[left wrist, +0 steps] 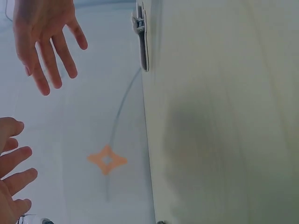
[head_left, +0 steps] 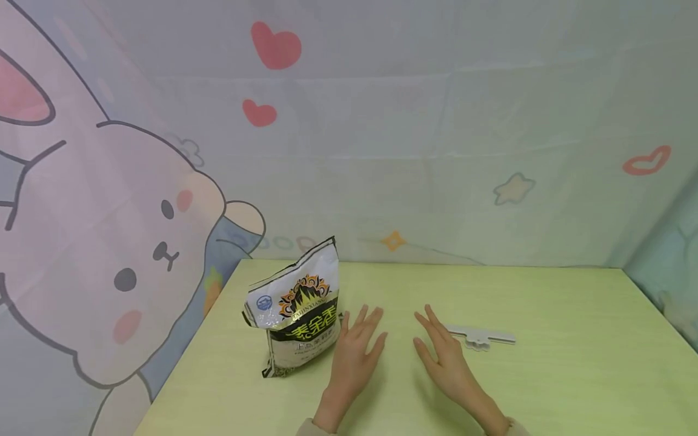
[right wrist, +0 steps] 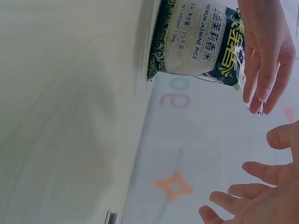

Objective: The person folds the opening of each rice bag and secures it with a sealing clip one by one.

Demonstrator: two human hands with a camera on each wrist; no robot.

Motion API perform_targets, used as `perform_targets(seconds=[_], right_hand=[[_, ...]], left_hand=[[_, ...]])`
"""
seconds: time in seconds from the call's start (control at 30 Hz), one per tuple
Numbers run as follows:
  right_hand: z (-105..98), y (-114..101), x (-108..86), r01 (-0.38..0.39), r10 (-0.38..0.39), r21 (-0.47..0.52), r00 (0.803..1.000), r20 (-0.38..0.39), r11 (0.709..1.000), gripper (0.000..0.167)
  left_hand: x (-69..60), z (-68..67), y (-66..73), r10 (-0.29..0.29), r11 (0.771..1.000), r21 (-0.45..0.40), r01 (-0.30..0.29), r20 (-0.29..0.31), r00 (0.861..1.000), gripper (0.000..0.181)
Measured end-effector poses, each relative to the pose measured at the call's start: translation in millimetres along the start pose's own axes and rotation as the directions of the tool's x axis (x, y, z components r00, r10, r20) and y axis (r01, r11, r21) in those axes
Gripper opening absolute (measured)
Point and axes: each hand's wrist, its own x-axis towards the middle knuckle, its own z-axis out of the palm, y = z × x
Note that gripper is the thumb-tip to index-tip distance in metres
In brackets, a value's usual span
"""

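Note:
A bag of jasmine rice [head_left: 302, 315] stands upright on the table, its pale upper part leaning towards the camera. Just right of it, my left hand [head_left: 354, 351] hovers with fingers spread and grips nothing. Opposite, my right hand [head_left: 449, 363] is likewise spread and holds nothing; a gap separates the two palms. Beyond the right fingertips lies a white bag clip [head_left: 482, 338], long and flat with a wavy grip. That clip [left wrist: 141, 39] shows edge-on in the left wrist view. In the right wrist view the printed rice bag [right wrist: 196, 39] is partly covered by the left hand [right wrist: 268, 51].
The pale yellow-green table [head_left: 572, 375] stretches out to both sides of the hands. Behind it hangs a cloth backdrop [head_left: 382, 169] with a cartoon rabbit, hearts and stars, close to the table's far edge.

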Motion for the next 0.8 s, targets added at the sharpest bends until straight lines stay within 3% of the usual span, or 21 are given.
perform_targets(seconds=[0.4, 0.57, 0.8], right_hand=[[1, -3, 5.0, 0.013, -0.012, 0.066, 1.0, -0.018, 0.998, 0.043], [2, -5, 6.9, 0.04, -0.038, 0.064, 0.998, -0.041, 0.997, 0.042], [6, -8, 9.4, 0.076, -0.074, 0.037, 0.995, -0.063, 0.996, 0.041]], left_hand=[[2.5, -6.5, -2.9, 0.032, 0.998, -0.046, -0.04, -0.15, 0.988, 0.035], [2.8, -7.3, -8.6, 0.055, 0.996, -0.057, -0.068, -0.212, 0.976, 0.035], [1.5, -12.3, -16.3, 0.091, 0.992, -0.058, -0.108, -0.25, 0.964, 0.032]])
